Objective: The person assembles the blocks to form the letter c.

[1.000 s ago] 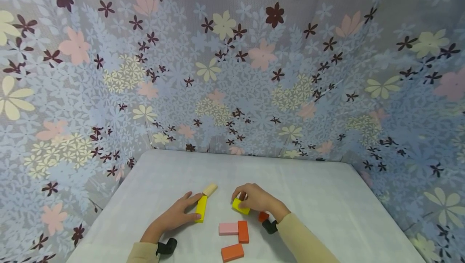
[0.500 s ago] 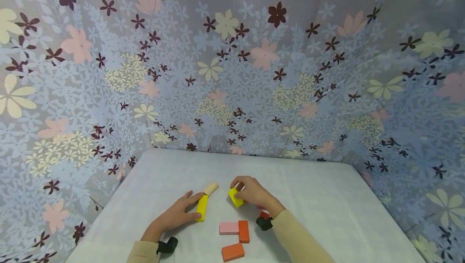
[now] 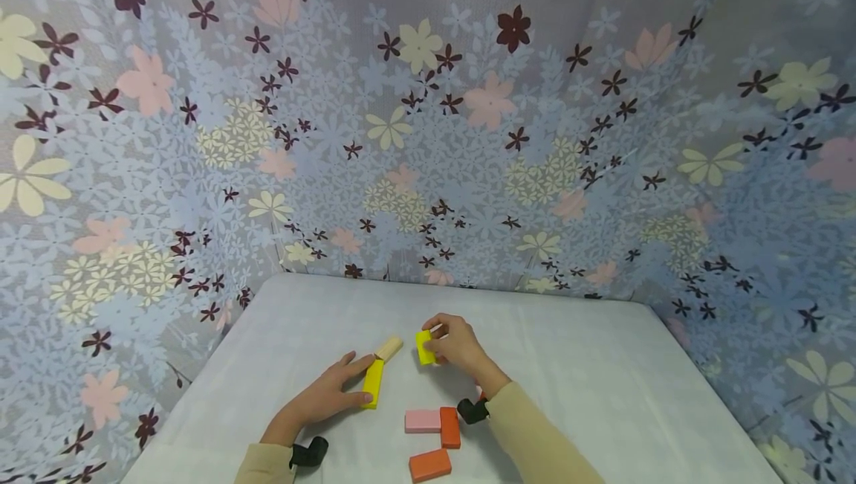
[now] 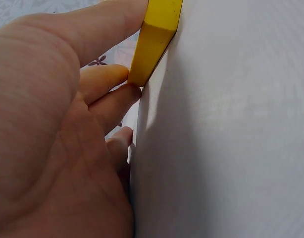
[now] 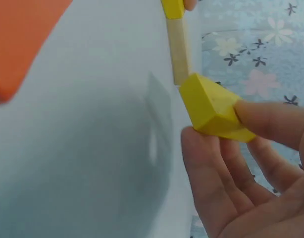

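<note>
On the table, my left hand (image 3: pixel 328 392) holds a long yellow block (image 3: pixel 372 386) lengthwise, thumb at the near end and index finger at the far end. The left wrist view shows thumb and fingertips against this yellow block (image 4: pixel 159 34). A plain wooden block (image 3: pixel 389 348) lies end to end with it, angled slightly right. To the right, my right hand (image 3: pixel 458 343) pinches another yellow block (image 3: pixel 424 348) between thumb and fingers. In the right wrist view this yellow block (image 5: pixel 211 109) is tilted, its shadow falling on the table.
Nearer on the table (image 3: pixel 568 365) lie a pink block (image 3: pixel 423 421), a red block (image 3: pixel 450 428) touching its end, and an orange block (image 3: pixel 430 465). Something red (image 3: pixel 480 393) is mostly hidden by the right wrist. Flowered cloth (image 3: pixel 428 172) hangs around the table.
My right hand has carried its yellow block away from me and a little left, turning it more upright. The left hand and its block have stayed in place.
</note>
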Available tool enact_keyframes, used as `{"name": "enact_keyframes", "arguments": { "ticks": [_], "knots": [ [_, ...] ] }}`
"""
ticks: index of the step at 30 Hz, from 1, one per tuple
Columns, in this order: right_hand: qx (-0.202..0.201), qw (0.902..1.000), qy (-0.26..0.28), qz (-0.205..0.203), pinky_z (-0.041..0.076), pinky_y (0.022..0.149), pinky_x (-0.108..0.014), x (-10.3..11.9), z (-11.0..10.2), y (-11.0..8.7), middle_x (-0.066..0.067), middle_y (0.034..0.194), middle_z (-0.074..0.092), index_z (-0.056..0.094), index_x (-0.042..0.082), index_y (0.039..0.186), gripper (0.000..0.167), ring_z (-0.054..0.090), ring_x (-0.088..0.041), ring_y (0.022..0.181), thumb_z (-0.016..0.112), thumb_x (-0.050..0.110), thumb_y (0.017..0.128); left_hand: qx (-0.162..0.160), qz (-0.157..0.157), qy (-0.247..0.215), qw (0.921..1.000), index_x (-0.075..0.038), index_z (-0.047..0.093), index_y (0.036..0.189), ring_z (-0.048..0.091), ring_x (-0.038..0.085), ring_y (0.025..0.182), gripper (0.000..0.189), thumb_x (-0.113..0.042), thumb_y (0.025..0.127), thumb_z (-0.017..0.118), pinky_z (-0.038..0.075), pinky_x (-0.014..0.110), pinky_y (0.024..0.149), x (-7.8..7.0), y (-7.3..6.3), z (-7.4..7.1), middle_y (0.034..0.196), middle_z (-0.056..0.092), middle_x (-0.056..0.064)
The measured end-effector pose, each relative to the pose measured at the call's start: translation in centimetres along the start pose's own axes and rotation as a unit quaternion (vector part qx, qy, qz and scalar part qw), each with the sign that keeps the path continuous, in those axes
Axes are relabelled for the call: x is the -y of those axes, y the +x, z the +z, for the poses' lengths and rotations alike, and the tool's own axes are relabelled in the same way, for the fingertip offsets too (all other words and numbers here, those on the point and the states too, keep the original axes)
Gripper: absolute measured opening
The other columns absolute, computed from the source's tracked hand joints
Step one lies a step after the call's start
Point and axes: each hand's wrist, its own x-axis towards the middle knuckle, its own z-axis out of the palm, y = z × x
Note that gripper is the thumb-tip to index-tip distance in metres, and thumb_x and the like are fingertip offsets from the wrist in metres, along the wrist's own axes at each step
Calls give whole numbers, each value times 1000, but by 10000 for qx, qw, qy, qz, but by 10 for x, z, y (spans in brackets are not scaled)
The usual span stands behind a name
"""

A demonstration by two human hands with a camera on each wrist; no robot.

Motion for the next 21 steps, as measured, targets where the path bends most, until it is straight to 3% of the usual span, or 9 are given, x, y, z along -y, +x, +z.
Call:
{"name": "enact_keyframes", "arguments": {
  "ticks": [10,17,21],
  "knots": [
    [-787,9955,413,322,61,61,-33,-5,15,13,-11,94,61,70,10,107,26,65,-24,83,79,1,84,-7,-99,56,9999,-24,44,155,22,52,145,76,-48,89,74,22,74,108,-3,-2,0,161,22,27],
    [-802,9912,862,600,61,66,-33,-9,21,23,-14,101,61,68,7,127,43,67,-23,82,78,1,86,13,-119,47,9999,-23,43,155,22,52,145,76,-48,89,74,22,75,108,-4,-2,-1,161,22,28],
    [-825,9867,1136,814,61,68,-31,-11,23,27,-16,103,61,68,8,130,45,68,-22,80,77,1,86,21,-95,53,9999,-23,43,155,22,51,145,76,-48,89,74,22,75,108,-4,-1,0,161,23,27]
  ]
}}
